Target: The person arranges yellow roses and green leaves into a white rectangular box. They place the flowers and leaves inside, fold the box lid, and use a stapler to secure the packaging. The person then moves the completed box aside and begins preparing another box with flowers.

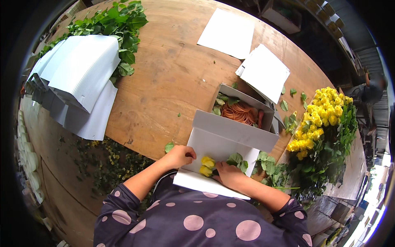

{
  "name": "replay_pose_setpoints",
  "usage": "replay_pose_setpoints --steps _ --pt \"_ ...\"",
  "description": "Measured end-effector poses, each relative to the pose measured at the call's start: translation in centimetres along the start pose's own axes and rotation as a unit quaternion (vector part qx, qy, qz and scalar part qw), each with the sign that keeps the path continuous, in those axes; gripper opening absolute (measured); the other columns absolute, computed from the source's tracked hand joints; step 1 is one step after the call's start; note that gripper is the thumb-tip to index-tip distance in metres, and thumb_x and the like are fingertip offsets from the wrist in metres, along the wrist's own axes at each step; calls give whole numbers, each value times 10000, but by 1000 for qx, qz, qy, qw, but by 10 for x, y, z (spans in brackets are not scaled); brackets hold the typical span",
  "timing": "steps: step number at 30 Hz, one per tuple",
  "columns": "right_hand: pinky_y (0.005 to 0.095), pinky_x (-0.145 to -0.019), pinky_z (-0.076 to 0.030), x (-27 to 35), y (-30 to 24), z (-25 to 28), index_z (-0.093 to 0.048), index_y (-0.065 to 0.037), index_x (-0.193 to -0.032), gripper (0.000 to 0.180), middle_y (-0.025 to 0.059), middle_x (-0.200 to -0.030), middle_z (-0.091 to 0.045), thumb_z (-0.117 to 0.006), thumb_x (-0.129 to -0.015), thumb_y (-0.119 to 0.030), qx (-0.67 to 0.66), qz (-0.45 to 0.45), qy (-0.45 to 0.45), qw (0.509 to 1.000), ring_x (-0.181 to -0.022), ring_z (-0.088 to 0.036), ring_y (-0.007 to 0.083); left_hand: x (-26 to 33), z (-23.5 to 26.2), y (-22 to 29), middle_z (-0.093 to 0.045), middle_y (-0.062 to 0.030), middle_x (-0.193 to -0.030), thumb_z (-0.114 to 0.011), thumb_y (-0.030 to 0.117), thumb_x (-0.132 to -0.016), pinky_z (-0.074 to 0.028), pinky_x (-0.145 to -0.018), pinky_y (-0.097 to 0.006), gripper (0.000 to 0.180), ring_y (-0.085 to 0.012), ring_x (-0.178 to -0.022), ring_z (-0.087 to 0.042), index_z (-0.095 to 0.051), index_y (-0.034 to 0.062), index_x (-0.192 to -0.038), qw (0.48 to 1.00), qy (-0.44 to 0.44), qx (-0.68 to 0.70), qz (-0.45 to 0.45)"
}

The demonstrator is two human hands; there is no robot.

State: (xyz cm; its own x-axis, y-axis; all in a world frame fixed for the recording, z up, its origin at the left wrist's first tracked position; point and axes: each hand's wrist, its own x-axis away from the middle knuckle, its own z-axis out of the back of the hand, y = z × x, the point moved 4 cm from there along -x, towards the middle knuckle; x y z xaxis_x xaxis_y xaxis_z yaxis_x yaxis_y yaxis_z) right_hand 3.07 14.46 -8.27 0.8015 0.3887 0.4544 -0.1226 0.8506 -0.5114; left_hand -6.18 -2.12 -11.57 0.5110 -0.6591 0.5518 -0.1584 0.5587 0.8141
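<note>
In front of me lies a folded white cardboard sheet, its far flap raised and its near flap toward my body. Two yellow roses rest on it, heads to the left, leaves and stems running right. My right hand is closed at the stems just behind the heads. Beside the sheet's left edge is my left hand, fingers curled in; whether anything is pinched in them is hidden. Beyond the far flap stands an open box holding orange rubber bands and loose leaves.
Many yellow roses with leafy stems are heaped at the right. Flat white sheets and a stack of them lie at the far side. Folded white cardboard and green foliage stand at the left. Clippings cover the floor.
</note>
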Motion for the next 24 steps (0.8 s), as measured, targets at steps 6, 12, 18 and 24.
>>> replay_pose_setpoints --steps 6,12,18,24 --pt "380 -470 -472 -9 -5 -6 -480 28 -824 417 181 -706 -529 -583 -739 -367 62 31 38 997 -550 -567 314 0 21 -3 -614 -89 -758 -559 38 -719 -467 -652 -252 131 -141 -712 -588 -593 7 -841 997 70 40 -13" --pt "374 -508 -478 -17 -6 -8 -502 24 -806 418 173 -689 -549 -562 -753 -386 18 64 79 995 -558 -571 314 -2 9 36 -572 -97 -866 -614 131 -705 -445 -743 -308 178 -235 -825 -552 -588 55 -863 985 55 -66 -150" --pt "394 -525 -476 -21 -5 -7 -562 4 -784 392 166 -710 -582 -555 -742 -385 4 34 48 998 -597 -589 307 -4 -23 39 -541 -86 -942 -696 276 -602 -353 -825 -367 368 -280 -950 -468 -556 96 -891 926 -43 -253 -278" --pt "396 -622 -446 -28 6 -8 -526 -2 -831 386 155 -731 -564 -533 -770 -384 -42 36 -23 998 -702 -562 344 -2 -21 45 -526 -78 -883 -706 267 -569 -356 -796 -364 363 -276 -886 -469 -554 84 -843 917 -47 -278 -283"
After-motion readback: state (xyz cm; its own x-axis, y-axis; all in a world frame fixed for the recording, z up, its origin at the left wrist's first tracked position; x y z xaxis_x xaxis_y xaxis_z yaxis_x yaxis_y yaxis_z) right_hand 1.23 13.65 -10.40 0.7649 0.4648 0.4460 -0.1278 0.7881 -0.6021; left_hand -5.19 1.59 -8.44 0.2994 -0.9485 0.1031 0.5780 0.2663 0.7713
